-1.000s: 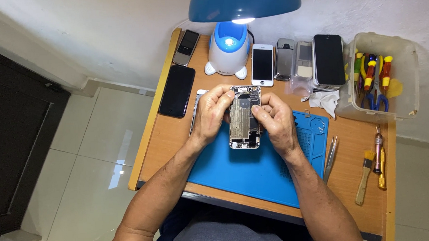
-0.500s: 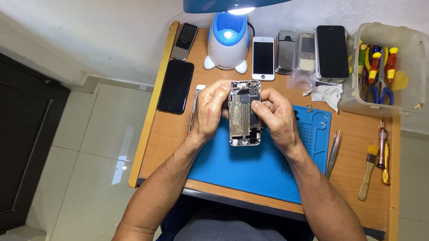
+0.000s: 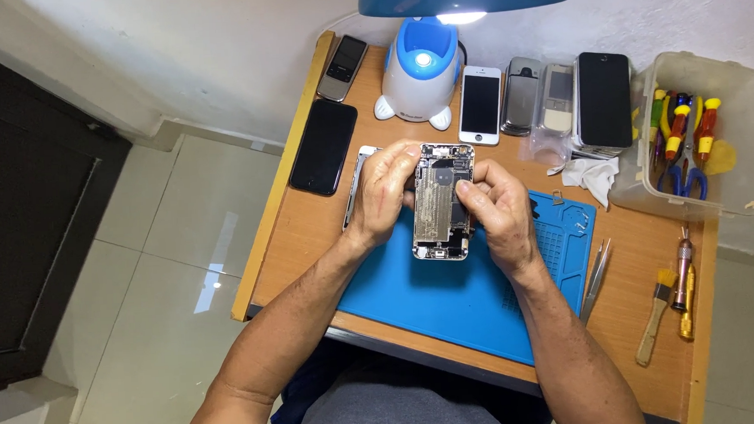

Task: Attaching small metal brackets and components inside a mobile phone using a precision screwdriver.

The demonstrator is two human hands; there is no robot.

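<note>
While both hands hold it over the far edge of the blue mat [image 3: 467, 293], the opened phone [image 3: 442, 202] lies face-down with its back off; silver shield plates, dark board parts and small connectors show inside a pale metal frame; its long axis runs 12 to 6 o'clock. Left hand [image 3: 382, 194] clasps the frame's 9 o'clock edge, fingers curled over the top corner; right hand [image 3: 499, 207] grips the 3 o'clock edge, thumb pressed on the interior. At 12 o'clock of the phone stands a blue-and-white lamp base [image 3: 417, 70]; at 9 o'clock a black phone [image 3: 324, 146] lies on the bench [image 3: 309, 233]; at 3 o'clock, tweezers [image 3: 595, 276].
</note>
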